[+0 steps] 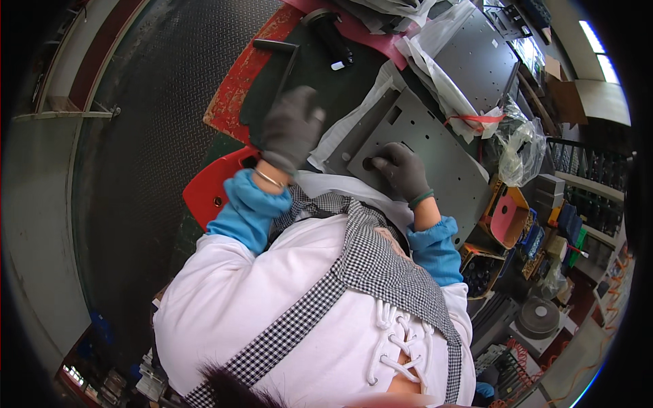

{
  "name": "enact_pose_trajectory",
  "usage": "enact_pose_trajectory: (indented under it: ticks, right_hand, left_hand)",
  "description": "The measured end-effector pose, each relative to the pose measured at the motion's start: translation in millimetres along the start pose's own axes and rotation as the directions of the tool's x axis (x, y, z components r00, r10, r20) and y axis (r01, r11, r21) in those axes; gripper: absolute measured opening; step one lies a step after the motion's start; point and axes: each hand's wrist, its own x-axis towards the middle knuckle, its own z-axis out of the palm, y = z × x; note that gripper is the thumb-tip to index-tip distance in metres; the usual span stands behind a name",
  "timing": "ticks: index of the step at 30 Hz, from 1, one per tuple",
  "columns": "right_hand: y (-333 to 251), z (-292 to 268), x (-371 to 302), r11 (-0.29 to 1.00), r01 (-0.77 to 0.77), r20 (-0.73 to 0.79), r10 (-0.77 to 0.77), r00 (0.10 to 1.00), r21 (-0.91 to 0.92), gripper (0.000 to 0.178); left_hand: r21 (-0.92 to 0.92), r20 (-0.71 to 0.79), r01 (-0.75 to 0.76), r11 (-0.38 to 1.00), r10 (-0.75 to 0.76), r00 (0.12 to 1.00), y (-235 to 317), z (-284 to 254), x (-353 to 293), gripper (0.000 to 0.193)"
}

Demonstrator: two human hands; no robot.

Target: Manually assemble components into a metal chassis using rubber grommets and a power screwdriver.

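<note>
My left hand [292, 130], in a dark grey glove, is raised over the near left part of the work table, left of a grey sheet-metal panel [445, 170]. Motion smears its fingers, so I cannot tell what, if anything, is in them. Fingers curled, my right hand [404, 174] rests at the panel's near left part, beside a dark round spot [369, 163] that may be a hole or a small part. Whatever those fingertips hold is hidden. White foam wrapping [354, 112] lies along the panel's left edge.
Beyond my left hand lie an L-shaped metal bar [277, 46] and a black cylindrical tool [331, 39]. Another holed panel [476, 58] with foam sheets stands at the far right. Bins of small parts [511, 216] sit to the right. A red plastic seat [212, 189] is at left.
</note>
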Motion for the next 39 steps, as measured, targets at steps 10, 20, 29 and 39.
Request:
enact_pose_trajectory:
  ticks: [10, 20, 29, 39]
  right_hand:
    - [-1.8, 15.6, 0.9, 0.996, 0.01, -0.143, -0.023, 0.989, -0.089, 0.017]
    - [-4.2, 19.6, -3.3, 0.995, 0.048, -0.194, -0.064, 0.979, -0.085, 0.014]
    - [-5.7, 18.4, -1.8, 0.994, 0.078, -0.214, -0.093, 0.972, -0.075, 0.013]
    - [-2.6, 21.5, -2.5, 0.993, 0.08, -0.225, -0.097, 0.969, -0.085, 0.014]
  left_hand:
    - [0.397, 0.018, 0.274, 0.876, -0.306, 0.952, -72.0, 14.4, 22.3, 0.024]
    - [0.469, 0.036, 0.149, 0.871, -0.187, 0.982, -77.8, 47.5, 5.4, 0.031]
    - [0.453, 0.039, -0.06, 0.89, 0.047, 0.998, -80.4, 57.0, -25.4, 0.022]
    - [0.448, 0.046, -0.016, 0.894, -0.006, 0.999, -78.4, 54.7, -21.3, 0.02]
